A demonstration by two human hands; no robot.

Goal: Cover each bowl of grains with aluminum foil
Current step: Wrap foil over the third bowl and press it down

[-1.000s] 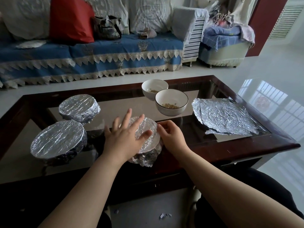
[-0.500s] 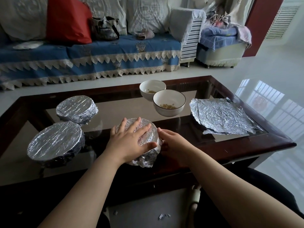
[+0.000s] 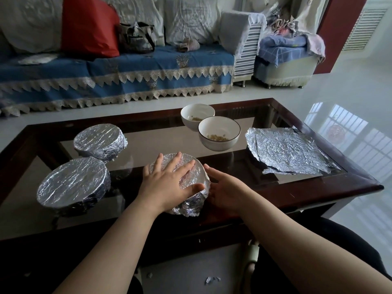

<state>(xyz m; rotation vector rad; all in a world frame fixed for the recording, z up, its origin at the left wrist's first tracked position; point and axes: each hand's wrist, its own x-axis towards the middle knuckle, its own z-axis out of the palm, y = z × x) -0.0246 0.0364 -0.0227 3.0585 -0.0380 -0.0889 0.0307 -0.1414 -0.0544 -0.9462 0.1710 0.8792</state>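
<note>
Pressing foiled bowl (image 3: 192,177): left hand (image 3: 169,183) flat on top, right hand (image 3: 224,192) against right side, fingertips hidden; bowl's near-left hidden.

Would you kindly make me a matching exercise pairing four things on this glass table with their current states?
Things:
1. Left hand
2. Near open bowl
3. Foil sheets
4. Far-left bowl

States:
A. Lying flat, unused
B. Uncovered, grains showing
C. Fully wrapped, untouched
D. Pressing flat on foil of the bowl being covered

Pairs: 1-D, 2-B, 3-A, 4-C
</note>
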